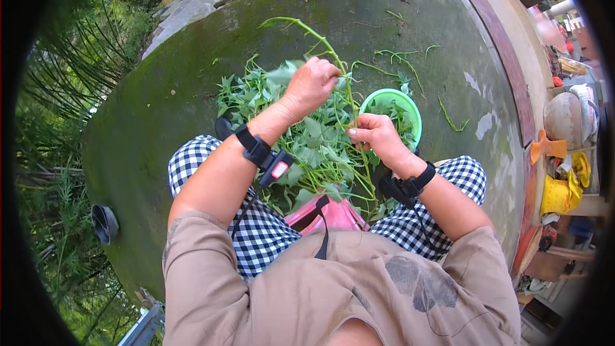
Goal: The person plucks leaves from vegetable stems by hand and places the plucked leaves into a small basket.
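A long green sweet potato vine [323, 40] runs between my two hands, mostly bare, its upper end curving left. My left hand [312, 83] is closed on its upper part in a pinch. Lower down and to the right, my right hand [378, 136] pinches the same vine between thumb and fingers. Beneath both hands lies a big heap of leafy vines [314, 131], spread in front of my lap. Right behind my right hand stands a light green basin [419, 115] with picked leaves [391, 109] in it.
Bare stems [451, 118] lie scattered on the mossy concrete ground [256, 45]. A pink plastic sheet or bag [333, 208] is at my lap. A dark pot [104, 224] stands far left, stone slabs [192, 13] at the back, a yellow container [556, 195] far right.
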`<state>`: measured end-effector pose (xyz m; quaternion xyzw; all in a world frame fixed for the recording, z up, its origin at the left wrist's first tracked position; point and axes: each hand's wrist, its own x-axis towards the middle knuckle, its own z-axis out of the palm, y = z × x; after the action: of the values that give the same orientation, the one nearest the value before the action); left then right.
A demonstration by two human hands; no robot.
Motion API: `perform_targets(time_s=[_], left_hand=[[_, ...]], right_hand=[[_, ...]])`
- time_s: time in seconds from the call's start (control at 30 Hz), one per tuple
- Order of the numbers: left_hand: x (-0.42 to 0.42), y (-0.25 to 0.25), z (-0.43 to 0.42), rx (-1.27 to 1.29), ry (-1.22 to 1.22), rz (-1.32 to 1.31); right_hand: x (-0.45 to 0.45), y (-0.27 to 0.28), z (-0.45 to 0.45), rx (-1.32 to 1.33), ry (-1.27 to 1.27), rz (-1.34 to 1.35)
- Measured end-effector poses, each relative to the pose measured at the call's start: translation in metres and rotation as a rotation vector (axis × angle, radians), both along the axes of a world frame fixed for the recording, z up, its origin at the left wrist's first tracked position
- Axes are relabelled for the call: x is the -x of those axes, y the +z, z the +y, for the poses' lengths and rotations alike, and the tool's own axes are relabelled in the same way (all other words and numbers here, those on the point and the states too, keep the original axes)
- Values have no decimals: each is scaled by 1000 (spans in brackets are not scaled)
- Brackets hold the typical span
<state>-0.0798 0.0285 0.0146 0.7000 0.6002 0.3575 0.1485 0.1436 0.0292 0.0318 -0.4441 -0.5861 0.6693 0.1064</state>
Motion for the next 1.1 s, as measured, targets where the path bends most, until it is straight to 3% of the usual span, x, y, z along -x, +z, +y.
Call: perform_targets(time_s=[0.07,0.17,0.3,0.43,0.63,0.77,1.1], left_hand=[[-8,5,1,-78,16,-76],[-12,12,5,31,-4,-187],[-24,11,4,263,123,-596],[-27,6,10,209,111,-611],[-34,11,7,-170,39,10],[-32,20,9,-242,-20,204],[-31,1,2,-139,4,224]], right_hand=[[4,2,2,-62,42,-24],[11,-4,9,-320,-122,63],[11,-24,20,-294,-251,97],[18,-23,24,-288,-279,80],[22,-17,27,-410,-211,21],[22,-19,27,-438,-167,2],[27,-22,24,-545,-176,-69]])
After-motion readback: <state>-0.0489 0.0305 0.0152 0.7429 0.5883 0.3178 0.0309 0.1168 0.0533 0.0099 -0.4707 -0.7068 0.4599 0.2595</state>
